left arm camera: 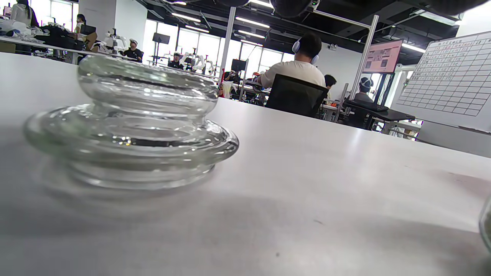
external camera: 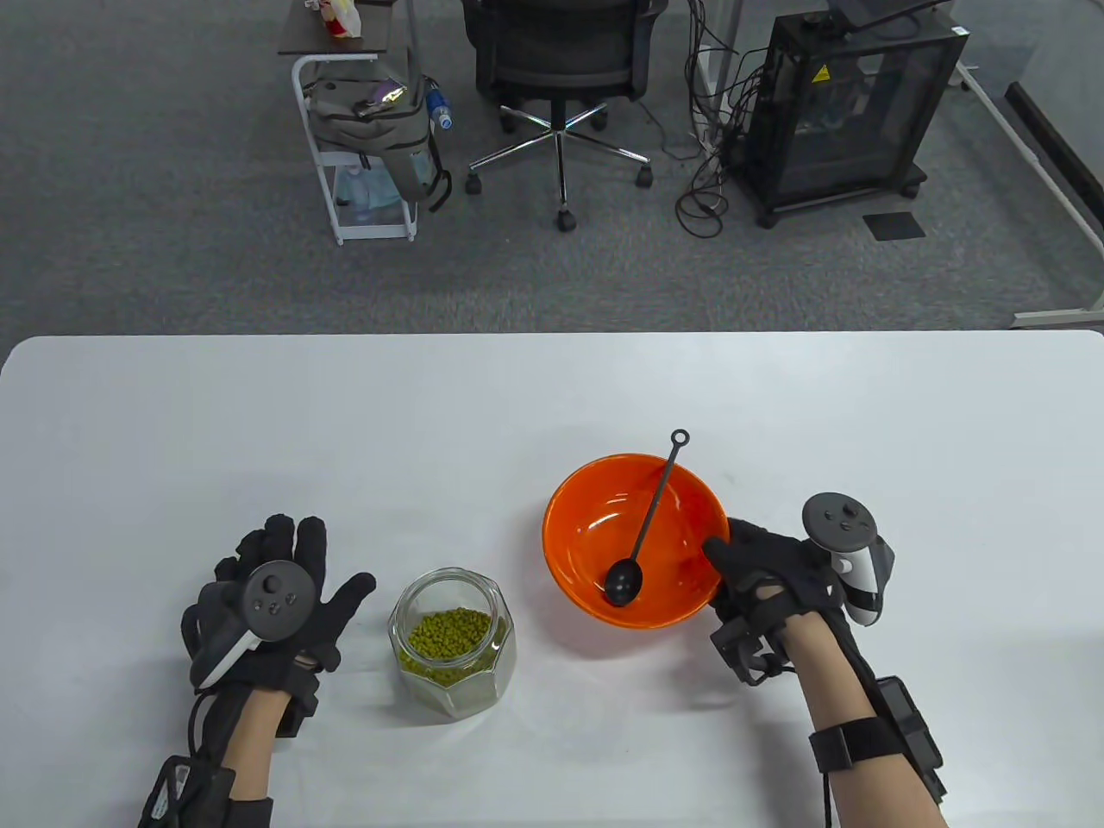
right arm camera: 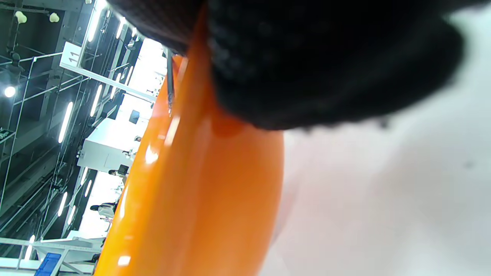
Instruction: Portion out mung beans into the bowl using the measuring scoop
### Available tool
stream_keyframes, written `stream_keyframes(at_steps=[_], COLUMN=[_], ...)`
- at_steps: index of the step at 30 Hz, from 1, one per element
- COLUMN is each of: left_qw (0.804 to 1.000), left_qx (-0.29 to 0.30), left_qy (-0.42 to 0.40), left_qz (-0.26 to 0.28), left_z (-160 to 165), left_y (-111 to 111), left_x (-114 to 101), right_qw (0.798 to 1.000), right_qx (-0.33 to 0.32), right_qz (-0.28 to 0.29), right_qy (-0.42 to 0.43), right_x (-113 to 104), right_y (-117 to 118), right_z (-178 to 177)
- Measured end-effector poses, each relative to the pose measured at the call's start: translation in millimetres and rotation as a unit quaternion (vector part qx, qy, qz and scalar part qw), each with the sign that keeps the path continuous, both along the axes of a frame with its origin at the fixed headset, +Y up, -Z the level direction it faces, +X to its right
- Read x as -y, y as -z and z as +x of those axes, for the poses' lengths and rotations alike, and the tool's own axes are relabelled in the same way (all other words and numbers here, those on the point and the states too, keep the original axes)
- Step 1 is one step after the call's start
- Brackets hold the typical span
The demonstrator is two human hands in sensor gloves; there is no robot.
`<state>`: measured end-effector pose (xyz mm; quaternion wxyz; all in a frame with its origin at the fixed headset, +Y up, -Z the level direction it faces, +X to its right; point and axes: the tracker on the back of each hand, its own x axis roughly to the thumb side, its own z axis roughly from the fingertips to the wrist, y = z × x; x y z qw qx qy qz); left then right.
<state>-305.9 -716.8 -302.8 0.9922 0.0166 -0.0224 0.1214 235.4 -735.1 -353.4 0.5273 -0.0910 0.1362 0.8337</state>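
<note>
In the table view, a clear faceted glass jar (external camera: pixel 452 641) partly filled with green mung beans (external camera: pixel 450 636) stands open on the white tabletop (external camera: pixel 172 414), between the hands, ready for scooping. Just right of it sits a glossy orange bowl (external camera: pixel 636 541), holding no beans yet; a black long-handled measuring scoop (external camera: pixel 644 528) lies inside, its cup in the bottom and its ringed handle leaning over the far rim. The left hand (external camera: pixel 274 593) rests flat beside the jar with fingers spread, holding nothing. The right hand (external camera: pixel 770 571) touches the bowl's right side, thumb at the rim, probably to steady it; whether its fingers actually wrap the wall I cannot tell. The left wrist view looks low across the tabletop at a clear glass lid (left arm camera: pixel 128 122) set aside knob up, presumably the jar's, with people at desks behind. In the right wrist view, the black glove (right arm camera: pixel 326 57) presses close against the bowl's orange outer wall (right arm camera: pixel 199 184), confirming contact but not a firm grip.
</note>
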Motion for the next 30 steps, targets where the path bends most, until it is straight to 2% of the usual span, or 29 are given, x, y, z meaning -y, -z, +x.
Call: stream_keyframes(at_steps=[11,30], left_qw=[1.0,1.0], left_qx=[-0.003,-0.007], left_qy=[-0.004,-0.009], left_qz=[0.001,0.003], left_z=[-1,-3], left_y=[-1,-2], left_x=[1,0], right_qw=[1.0,0.998], right_qx=[-0.027,-0.054], right_qz=[-0.013,-0.036], right_qy=[-0.007,-0.014], right_x=[13,21], right_y=[-21,-26], right_z=[6,2])
